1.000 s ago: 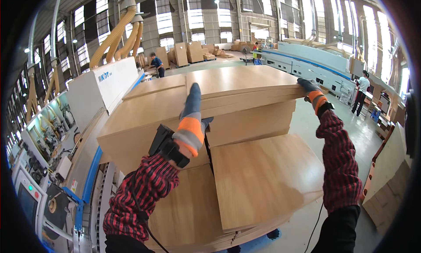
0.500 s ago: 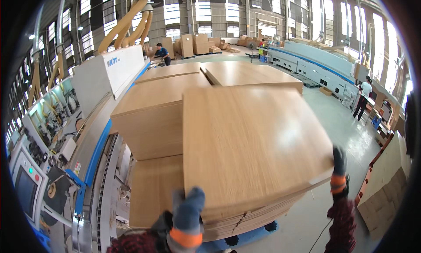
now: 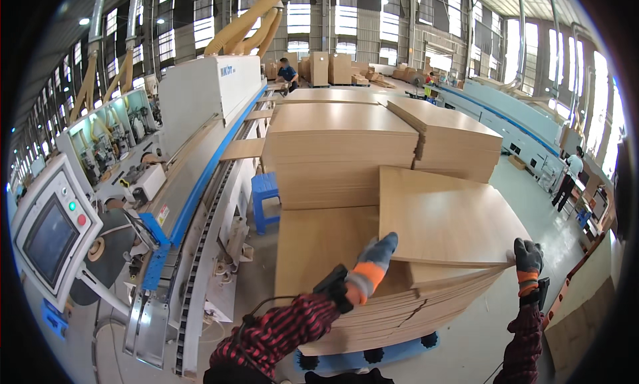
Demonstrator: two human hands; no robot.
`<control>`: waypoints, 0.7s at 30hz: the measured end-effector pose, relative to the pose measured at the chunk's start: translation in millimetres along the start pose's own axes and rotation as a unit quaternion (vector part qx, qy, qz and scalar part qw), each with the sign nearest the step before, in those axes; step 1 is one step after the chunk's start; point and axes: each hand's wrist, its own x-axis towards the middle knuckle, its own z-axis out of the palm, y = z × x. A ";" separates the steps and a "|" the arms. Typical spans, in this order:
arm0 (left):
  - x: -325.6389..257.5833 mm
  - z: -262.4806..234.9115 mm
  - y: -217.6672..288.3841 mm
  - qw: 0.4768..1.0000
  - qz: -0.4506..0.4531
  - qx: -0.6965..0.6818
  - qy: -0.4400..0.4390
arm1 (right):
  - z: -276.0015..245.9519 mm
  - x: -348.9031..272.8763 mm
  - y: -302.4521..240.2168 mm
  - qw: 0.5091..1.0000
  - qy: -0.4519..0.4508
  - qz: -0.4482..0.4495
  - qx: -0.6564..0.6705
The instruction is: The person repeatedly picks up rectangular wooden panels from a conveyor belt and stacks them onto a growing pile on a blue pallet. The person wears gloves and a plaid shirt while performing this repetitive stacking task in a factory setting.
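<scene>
A wood-grain panel (image 3: pixel 452 217) lies skewed over the top of the near right stack of panels (image 3: pixel 426 304), its near edge raised a little off the sheets below. My left hand (image 3: pixel 378 252), in a grey-blue glove with an orange cuff, is closed at the panel's near left corner, the fingertips over its edge. At the near right corner, my right hand (image 3: pixel 529 256), gloved alike, has its fingers wrapped round the edge. The thumbs' undersides are hidden. Left of this panel lies a lower board surface (image 3: pixel 326 241).
Taller panel stacks (image 3: pixel 346 157) stand just beyond. A long machine (image 3: pixel 206 91) with a blue rail runs along the left, its control screen (image 3: pixel 53 224) nearest me. A blue stool (image 3: pixel 266 197) stands between. Co-workers (image 3: pixel 287 74) are farther off. Blue rollers (image 3: pixel 373 357) sit beneath the near stack.
The panel has moved down and away from me onto the near right stack, both hands following at its edge. My view has turned left, bringing the stool and more of the machine into sight.
</scene>
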 end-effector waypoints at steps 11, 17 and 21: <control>-258.9 -240.8 -28.9 0.883 -0.092 -0.459 0.019 | -78.0 -196.6 -142.7 0.825 -0.374 0.047 0.422; -415.3 -362.2 -120.2 0.824 -0.007 -0.501 0.266 | -45.2 -328.8 -299.3 0.631 -0.549 0.206 0.508; -464.8 -417.4 -166.1 0.729 0.034 -0.397 0.557 | -2.3 -420.1 -365.2 0.582 -0.611 0.236 0.482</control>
